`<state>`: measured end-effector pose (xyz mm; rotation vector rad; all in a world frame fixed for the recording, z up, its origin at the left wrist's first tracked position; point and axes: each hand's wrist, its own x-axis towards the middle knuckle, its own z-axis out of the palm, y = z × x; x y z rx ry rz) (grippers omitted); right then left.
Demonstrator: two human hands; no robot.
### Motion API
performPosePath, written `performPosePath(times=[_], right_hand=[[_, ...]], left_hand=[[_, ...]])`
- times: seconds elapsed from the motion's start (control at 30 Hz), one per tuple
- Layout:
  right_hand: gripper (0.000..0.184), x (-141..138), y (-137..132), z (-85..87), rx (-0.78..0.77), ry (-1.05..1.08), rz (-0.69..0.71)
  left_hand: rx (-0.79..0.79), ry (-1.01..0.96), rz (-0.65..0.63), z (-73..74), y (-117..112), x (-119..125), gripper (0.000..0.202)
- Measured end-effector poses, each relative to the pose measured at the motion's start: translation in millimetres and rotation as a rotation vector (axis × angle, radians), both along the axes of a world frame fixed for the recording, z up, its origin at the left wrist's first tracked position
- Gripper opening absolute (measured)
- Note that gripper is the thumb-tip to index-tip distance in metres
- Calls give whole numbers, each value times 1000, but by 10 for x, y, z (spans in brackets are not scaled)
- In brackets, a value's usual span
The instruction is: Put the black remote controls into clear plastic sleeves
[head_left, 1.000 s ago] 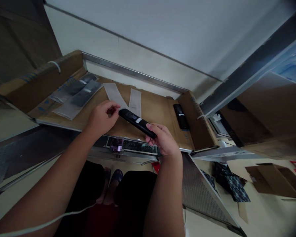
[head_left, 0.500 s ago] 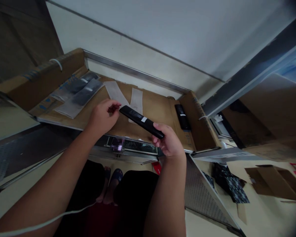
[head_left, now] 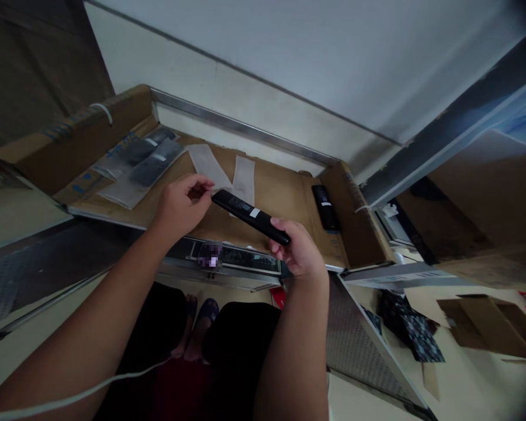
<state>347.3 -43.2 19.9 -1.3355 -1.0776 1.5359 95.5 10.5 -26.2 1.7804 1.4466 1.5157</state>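
My right hand (head_left: 298, 252) grips the near end of a long black remote control (head_left: 249, 214) with a small white label, held slanted above a cardboard sheet (head_left: 280, 193). Its far end meets the pinched fingertips of my left hand (head_left: 183, 203); whether they grip the remote or something small at its tip I cannot tell. Two empty clear plastic sleeves (head_left: 228, 171) lie flat on the cardboard just beyond the remote.
A second black remote (head_left: 325, 207) lies at the cardboard's right end. Several bagged remotes (head_left: 135, 166) lie at the left. A metal shelf edge (head_left: 228, 257) runs below the cardboard. Cardboard pieces (head_left: 482, 318) and patterned cloth (head_left: 409, 327) lie on the floor at the right. A white cable (head_left: 83, 394) crosses the bottom left.
Both hands and the remote have shifted slightly to the right and up in the view. The grip looks the same throughout.
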Motion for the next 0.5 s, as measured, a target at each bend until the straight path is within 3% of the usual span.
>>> performPosePath(times=[0.5], right_hand=[[36, -161, 19, 6, 21, 17, -15]], left_hand=[[29, -59, -60, -12, -14, 4, 16]])
